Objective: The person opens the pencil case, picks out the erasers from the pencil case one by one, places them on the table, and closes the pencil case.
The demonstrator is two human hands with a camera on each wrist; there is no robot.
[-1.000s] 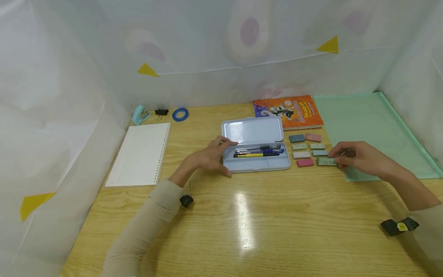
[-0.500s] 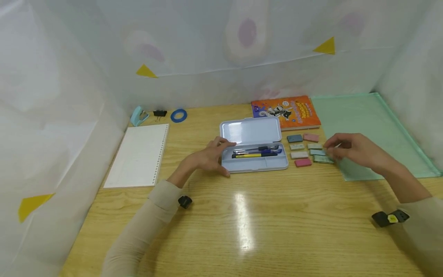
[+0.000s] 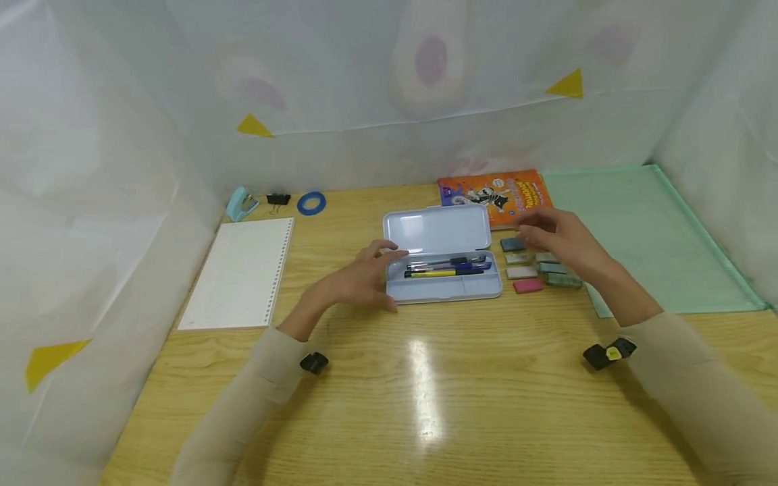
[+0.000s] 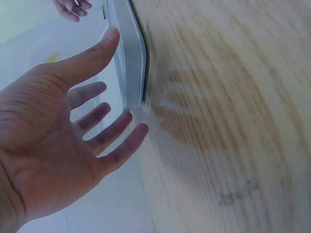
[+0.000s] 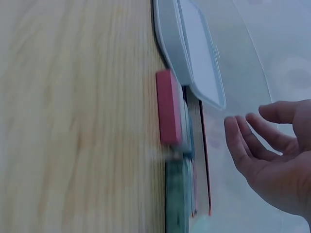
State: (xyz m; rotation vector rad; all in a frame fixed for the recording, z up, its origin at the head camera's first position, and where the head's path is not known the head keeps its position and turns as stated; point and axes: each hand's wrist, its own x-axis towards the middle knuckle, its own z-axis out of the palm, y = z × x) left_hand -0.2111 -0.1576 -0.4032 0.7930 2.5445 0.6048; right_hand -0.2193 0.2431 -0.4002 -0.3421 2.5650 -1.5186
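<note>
A light blue pencil case (image 3: pixel 419 291) lies with its lid back. Inside it are a yellow pen (image 3: pixel 439 273) and other pens. My left hand (image 3: pixel 363 278) is at the case's left end, thumb and fingers spread round its corners. My right hand (image 3: pixel 562 237) hovers over the rows of small block erasers, hiding some of them; the right wrist view shows its fingers loosely bent around nothing. A dark blue eraser (image 3: pixel 512 244), a white eraser (image 3: pixel 521 273), a bright pink eraser (image 3: pixel 527 286) and a green eraser (image 3: pixel 562 280) show beside the case.
An orange book (image 3: pixel 537 189) lies behind the case, with a translucent green folder (image 3: pixel 656 250) at right. At left are a notepad (image 3: pixel 237 273), a light blue stapler (image 3: pixel 240 204), a black binder clip (image 3: pixel 279 200) and blue tape (image 3: pixel 311 203). White sheeting encloses the table.
My right hand has let go of the green eraser at the front right, lifted, and moved left and back over the erasers. My left hand has stayed at the pencil case.
</note>
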